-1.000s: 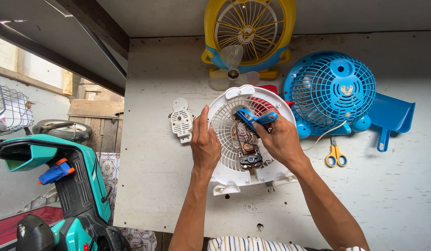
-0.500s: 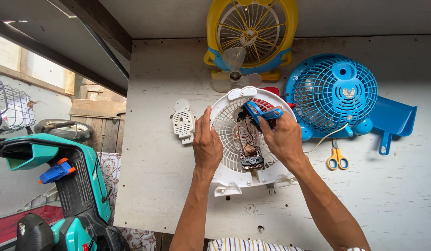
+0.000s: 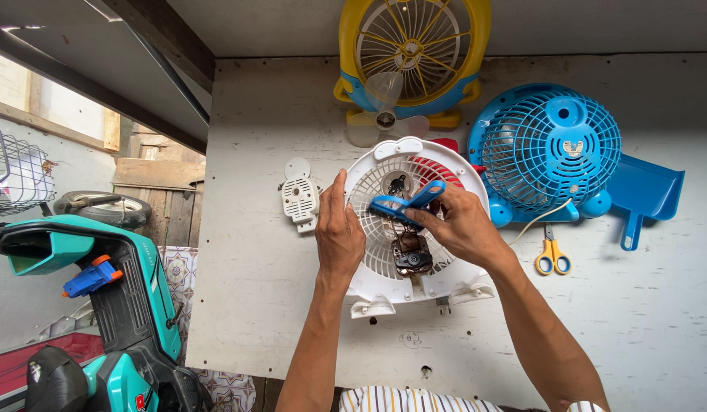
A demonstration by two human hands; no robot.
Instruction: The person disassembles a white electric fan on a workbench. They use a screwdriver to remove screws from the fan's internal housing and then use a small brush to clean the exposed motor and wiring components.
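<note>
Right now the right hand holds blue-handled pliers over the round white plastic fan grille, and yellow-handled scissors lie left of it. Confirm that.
Not quite: the yellow-handled scissors lie right of the round white plastic fan grille, as the head view shows. The right hand does hold the blue-handled pliers over it.

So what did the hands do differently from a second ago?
Not much. The right hand has kept hold of the blue-handled tool and tilted it slightly, its tip staying over the middle of the white fan housing. The left hand stayed pressed on the housing's left side. The yellow fan, blue fan, scissors and small white cover have not moved.
</note>
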